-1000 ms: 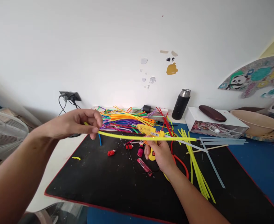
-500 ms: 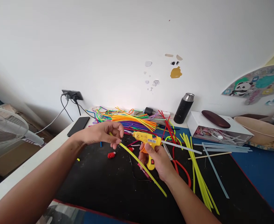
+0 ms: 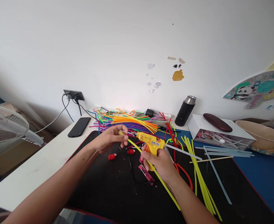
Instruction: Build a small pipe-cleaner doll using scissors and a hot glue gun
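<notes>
Between thumb and fingers, my left hand (image 3: 115, 137) pinches one end of a yellow pipe cleaner (image 3: 161, 179), which slants down to the right past my other hand. My right hand (image 3: 159, 161) is wrapped round the grip of a yellow hot glue gun (image 3: 151, 140), its nozzle pointing left toward my left fingertips. A pale glue stick (image 3: 184, 151) juts from the gun's back end. Below the gun lies a pink lighter (image 3: 146, 174). Two small red fuzzy pieces (image 3: 112, 156) with pale tips rest on the black mat (image 3: 97, 189).
Coloured pipe cleaners (image 3: 132, 123) pile up along the wall. Yellow pipe cleaners (image 3: 202, 186) and clear glue sticks (image 3: 217, 177) lie on the right. Behind them stand a black thermos (image 3: 185, 111), a white box (image 3: 197, 123) and a bowl (image 3: 258, 133). A phone (image 3: 79, 127) lies at left.
My left hand has moved slightly right, closer to the glue gun's nozzle. The pipe cleaner's free end has shifted down and right, and the lighter shows more fully.
</notes>
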Action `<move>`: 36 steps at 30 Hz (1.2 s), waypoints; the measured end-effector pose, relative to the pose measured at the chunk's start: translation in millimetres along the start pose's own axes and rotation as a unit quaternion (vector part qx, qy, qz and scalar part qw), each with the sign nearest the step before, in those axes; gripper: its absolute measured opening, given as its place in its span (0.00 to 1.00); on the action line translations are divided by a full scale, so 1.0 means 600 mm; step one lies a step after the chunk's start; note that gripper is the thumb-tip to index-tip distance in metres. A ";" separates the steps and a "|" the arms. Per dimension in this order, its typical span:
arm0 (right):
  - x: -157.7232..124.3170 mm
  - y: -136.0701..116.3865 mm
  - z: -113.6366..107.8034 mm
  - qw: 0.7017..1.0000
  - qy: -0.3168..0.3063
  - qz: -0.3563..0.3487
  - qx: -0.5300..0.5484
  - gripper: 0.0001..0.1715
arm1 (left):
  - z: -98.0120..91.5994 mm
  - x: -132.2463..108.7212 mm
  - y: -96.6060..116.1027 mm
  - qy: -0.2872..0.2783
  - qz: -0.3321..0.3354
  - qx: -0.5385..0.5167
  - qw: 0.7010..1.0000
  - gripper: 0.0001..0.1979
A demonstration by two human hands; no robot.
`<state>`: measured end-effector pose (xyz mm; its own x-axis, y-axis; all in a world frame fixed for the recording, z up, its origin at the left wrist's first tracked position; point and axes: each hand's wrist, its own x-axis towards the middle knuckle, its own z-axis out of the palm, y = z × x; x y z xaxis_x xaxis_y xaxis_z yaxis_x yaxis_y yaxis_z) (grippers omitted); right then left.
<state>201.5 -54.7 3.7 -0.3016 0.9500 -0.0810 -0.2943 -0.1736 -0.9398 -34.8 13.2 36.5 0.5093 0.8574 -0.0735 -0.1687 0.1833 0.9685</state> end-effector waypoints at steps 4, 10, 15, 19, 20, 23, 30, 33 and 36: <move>0.004 0.006 -0.001 0.999 0.022 -0.024 -0.005 0.26 | 0.019 0.003 -0.027 0.018 0.007 -0.098 0.995 0.20; 0.009 0.017 -0.005 0.998 0.049 -0.031 -0.012 0.27 | 0.044 0.005 -0.046 0.064 0.016 -0.145 0.987 0.18; 0.007 0.018 -0.002 0.999 0.040 -0.016 -0.024 0.28 | 0.049 0.009 -0.051 0.133 0.055 -0.139 0.980 0.16; 0.002 0.010 0.000 0.998 0.041 -0.010 -0.038 0.28 | 0.043 0.007 -0.054 0.150 0.069 -0.130 0.978 0.16; 0.002 0.007 -0.001 0.998 0.043 -0.015 -0.044 0.28 | 0.041 0.006 -0.055 0.152 0.070 -0.135 0.977 0.17; 0.005 -0.002 -0.008 0.994 0.063 -0.051 -0.077 0.30 | 0.036 0.001 -0.063 0.149 0.057 -0.143 0.977 0.18; 0.008 -0.007 -0.016 0.985 0.110 -0.088 -0.098 0.32 | 0.045 -0.009 -0.075 0.131 0.028 -0.081 0.988 0.20; 0.003 0.002 -0.013 0.984 0.100 -0.082 -0.124 0.33 | 0.051 -0.013 -0.070 0.131 0.026 -0.073 0.988 0.21; -0.002 0.013 -0.010 0.977 0.089 -0.088 -0.171 0.31 | 0.055 -0.015 -0.067 0.122 0.021 -0.056 0.991 0.21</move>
<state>205.0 -55.4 -5.5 -0.1023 0.9926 0.0648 0.0023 0.0654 -0.9979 -4.7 -17.8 6.2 0.2828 0.9536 -0.1030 -0.2844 0.1859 0.9405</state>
